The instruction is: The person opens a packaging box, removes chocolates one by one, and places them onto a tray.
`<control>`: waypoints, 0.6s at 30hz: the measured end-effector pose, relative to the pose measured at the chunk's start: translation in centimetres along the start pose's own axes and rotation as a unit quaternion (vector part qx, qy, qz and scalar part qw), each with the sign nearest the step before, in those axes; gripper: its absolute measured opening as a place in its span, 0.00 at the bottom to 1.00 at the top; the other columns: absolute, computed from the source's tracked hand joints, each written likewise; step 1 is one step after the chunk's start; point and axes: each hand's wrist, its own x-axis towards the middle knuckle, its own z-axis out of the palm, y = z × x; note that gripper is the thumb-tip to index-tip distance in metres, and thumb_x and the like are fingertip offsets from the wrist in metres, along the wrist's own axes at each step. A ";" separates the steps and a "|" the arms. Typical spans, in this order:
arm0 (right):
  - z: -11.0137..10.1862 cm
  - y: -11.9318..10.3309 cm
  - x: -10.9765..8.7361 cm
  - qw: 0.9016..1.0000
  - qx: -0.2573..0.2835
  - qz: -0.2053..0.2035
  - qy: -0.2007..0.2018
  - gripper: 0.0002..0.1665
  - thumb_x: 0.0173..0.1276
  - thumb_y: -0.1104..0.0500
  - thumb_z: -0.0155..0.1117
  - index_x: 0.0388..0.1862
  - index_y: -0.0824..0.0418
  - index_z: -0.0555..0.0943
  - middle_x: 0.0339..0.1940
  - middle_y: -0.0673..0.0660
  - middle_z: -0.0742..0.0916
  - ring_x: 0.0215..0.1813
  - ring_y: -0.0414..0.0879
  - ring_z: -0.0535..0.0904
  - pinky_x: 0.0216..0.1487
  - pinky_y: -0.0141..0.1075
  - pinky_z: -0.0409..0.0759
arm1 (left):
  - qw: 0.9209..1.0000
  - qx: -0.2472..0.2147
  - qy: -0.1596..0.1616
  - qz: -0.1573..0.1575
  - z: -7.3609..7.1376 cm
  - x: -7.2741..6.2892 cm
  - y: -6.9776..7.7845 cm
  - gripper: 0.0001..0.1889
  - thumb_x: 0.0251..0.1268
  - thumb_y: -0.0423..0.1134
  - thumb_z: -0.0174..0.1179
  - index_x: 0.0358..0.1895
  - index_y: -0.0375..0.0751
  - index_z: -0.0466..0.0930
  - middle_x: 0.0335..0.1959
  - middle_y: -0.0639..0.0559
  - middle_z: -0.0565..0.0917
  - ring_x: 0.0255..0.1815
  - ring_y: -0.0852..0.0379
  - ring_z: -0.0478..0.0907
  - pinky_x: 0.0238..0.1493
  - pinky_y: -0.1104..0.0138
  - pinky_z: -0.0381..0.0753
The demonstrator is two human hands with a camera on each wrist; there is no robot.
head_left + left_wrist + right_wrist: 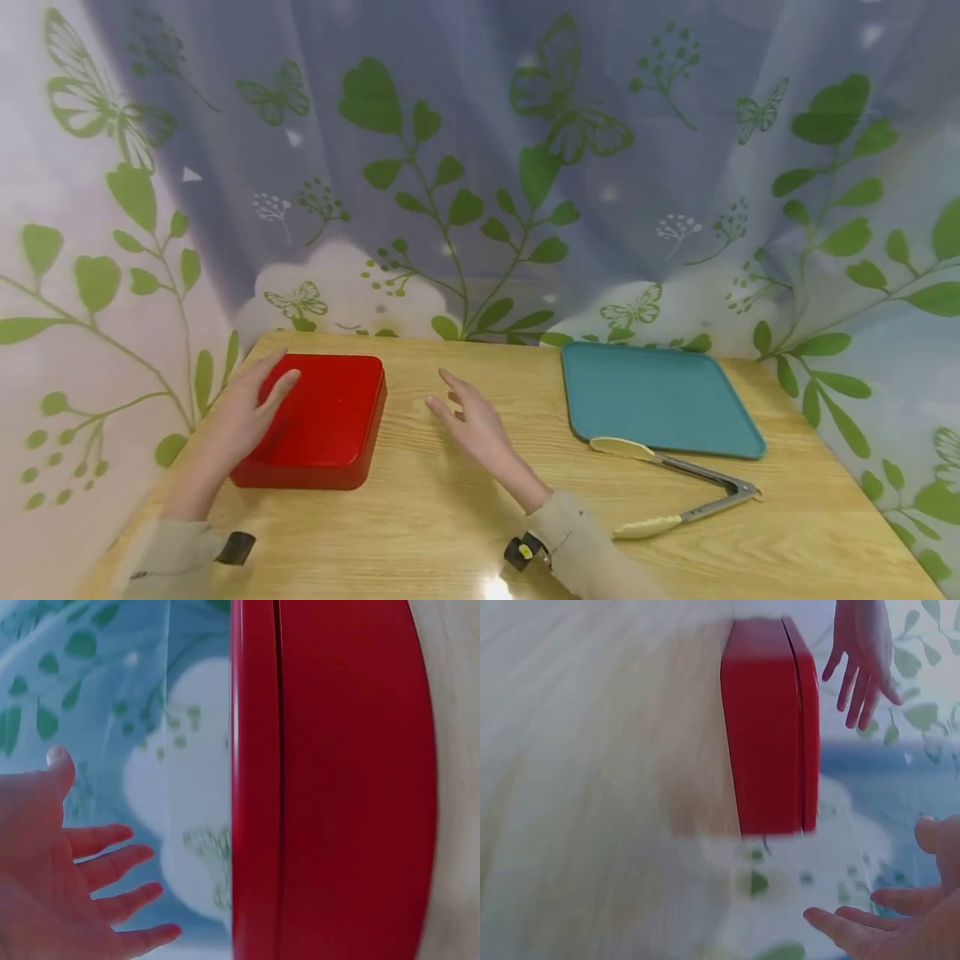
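A red square box (322,408) with a lid sits on the left of the wooden table. Over its left side hovers my left hand (251,408), fingers extended and thumb apart. The left wrist view shows that hand (67,877) holding nothing, and a thin seam running between lid and body of the box (352,780). To the right of the box, my right hand (480,425) is held above the table with fingers loosely extended. Seen from the right wrist, a gap separates this hand (915,915) from the box (765,742).
A teal tray (652,400) lies at the back right of the table (420,533). Tongs (742,493) with cream tips lie spread in front of it, one tip by the tray's front edge. A patterned curtain (465,108) hangs behind the table.
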 end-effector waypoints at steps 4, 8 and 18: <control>3.2 -1.0 1.0 0.999 0.030 0.019 -0.023 0.38 0.80 0.44 0.55 0.79 0.63 0.64 0.75 0.63 0.72 0.67 0.62 0.77 0.63 0.52 0.79 | 0.998 0.003 0.011 -0.056 -1.4 -1.1 -2.6 0.34 0.81 0.54 0.47 0.76 0.30 0.60 0.71 0.22 0.64 0.68 0.20 0.62 0.63 0.30 0.63; 5.4 -1.8 1.4 0.997 0.057 0.045 -0.040 0.39 0.78 0.44 0.58 0.78 0.64 0.65 0.75 0.64 0.73 0.65 0.59 0.80 0.62 0.49 0.80 | 0.995 0.005 -0.018 -0.095 -2.0 -1.8 -4.9 0.34 0.82 0.54 0.44 0.74 0.27 0.62 0.68 0.21 0.67 0.66 0.20 0.65 0.61 0.31 0.65; 9.0 -3.6 1.3 0.997 0.015 0.054 -0.058 0.42 0.72 0.50 0.67 0.77 0.68 0.64 0.65 0.61 0.83 0.57 0.48 0.84 0.53 0.32 0.82 | 0.989 -0.051 -0.052 -0.125 -1.7 -3.1 -8.1 0.28 0.82 0.47 0.49 0.71 0.27 0.68 0.67 0.23 0.71 0.57 0.41 0.78 0.48 0.64 0.80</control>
